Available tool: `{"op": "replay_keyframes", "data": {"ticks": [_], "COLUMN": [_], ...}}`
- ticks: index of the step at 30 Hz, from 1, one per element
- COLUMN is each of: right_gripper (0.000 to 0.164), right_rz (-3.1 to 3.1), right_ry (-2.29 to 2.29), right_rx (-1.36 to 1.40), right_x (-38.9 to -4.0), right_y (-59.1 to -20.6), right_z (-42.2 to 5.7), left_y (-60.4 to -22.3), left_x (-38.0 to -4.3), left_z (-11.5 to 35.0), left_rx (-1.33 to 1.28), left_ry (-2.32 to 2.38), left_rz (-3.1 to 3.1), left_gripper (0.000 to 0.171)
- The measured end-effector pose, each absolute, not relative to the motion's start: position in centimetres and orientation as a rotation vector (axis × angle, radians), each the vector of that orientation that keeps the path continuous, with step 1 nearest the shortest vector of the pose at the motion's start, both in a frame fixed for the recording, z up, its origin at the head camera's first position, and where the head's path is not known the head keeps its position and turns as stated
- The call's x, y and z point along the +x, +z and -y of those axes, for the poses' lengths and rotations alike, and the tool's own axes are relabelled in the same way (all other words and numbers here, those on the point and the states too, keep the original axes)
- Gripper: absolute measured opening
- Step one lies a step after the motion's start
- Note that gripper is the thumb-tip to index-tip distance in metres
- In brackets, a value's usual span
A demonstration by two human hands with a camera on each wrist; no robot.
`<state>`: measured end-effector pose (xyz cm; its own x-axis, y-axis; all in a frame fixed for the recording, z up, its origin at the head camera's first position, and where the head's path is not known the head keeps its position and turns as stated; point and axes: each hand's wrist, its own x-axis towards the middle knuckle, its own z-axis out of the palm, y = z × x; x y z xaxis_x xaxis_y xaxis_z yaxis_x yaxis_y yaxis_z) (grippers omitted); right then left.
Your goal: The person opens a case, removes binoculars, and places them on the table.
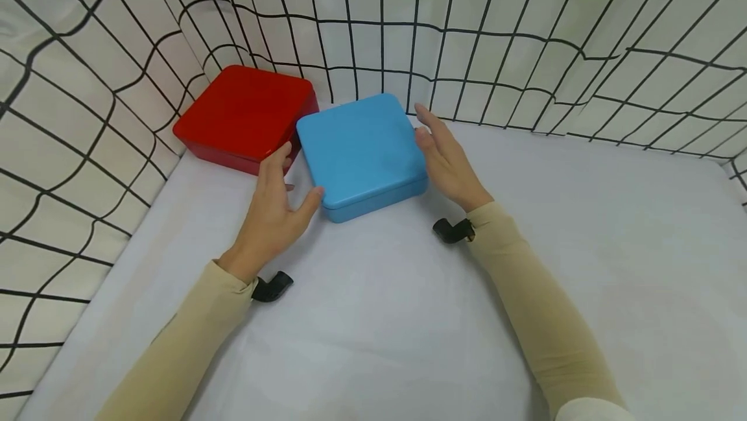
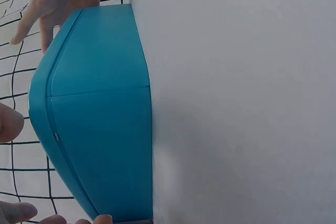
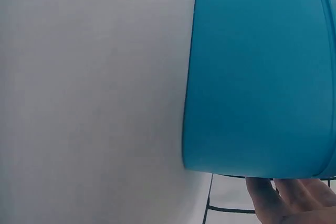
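Head view: we note the blue box (image 1: 362, 152) lying flat on the white surface (image 1: 373, 317), lid uppermost, set at a slight angle. The red box (image 1: 245, 109) lies just beside it on the left; we cannot tell whether the two boxes touch. The left hand (image 1: 268, 213) is at the blue box's near-left corner, wide, thumb apart from the fingers; its thumb tip is at the box edge, and its fingertips are by the near corner of the red box. The right hand (image 1: 449, 165) is at the blue box's right side, also wide, fingers extended. Beyond the boxes we see a black-lined white wall (image 1: 382, 45). Each wrist, below a tan sleeve (image 1: 531, 304), bears a small black piece (image 1: 273, 287)

Left wrist view: the side of the blue box fills the middle, a seam running along below its lid. We see left fingertips along the lower left edge and the right hand past the box at the top

Right wrist view: the blue box takes up the right half. Right fingers show at its lower edge, partly hidden; contact, we cannot tell
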<state>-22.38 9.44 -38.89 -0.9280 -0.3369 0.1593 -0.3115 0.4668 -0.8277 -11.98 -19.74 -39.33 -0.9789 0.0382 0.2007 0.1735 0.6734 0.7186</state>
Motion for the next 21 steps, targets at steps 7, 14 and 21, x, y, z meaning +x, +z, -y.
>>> {"op": "replay_keyframes", "data": {"ticks": [7,14,21], "right_gripper": [0.064,0.059,0.054], "right_rz": [-2.603,-2.405,-2.242], "right_ry": [-1.559,-1.710,-1.809], "right_rx": [-0.462,-0.322,-0.253], "right_x": [-22.5,-23.0,-23.4], "right_y": [-39.2,-39.9,-40.3], "right_z": [-9.7,-10.1,-10.7], "left_y": [-39.8,-40.0,-39.8], "left_x": [-12.1,-12.3,-12.5], "left_z": [19.3,19.3,19.5], "left_rx": [-0.094,-0.037,0.084], "left_ry": [-1.390,-1.676,-1.930], "left_rz": [2.765,2.702,2.649], "left_gripper": [0.088,0.083,0.082]}}
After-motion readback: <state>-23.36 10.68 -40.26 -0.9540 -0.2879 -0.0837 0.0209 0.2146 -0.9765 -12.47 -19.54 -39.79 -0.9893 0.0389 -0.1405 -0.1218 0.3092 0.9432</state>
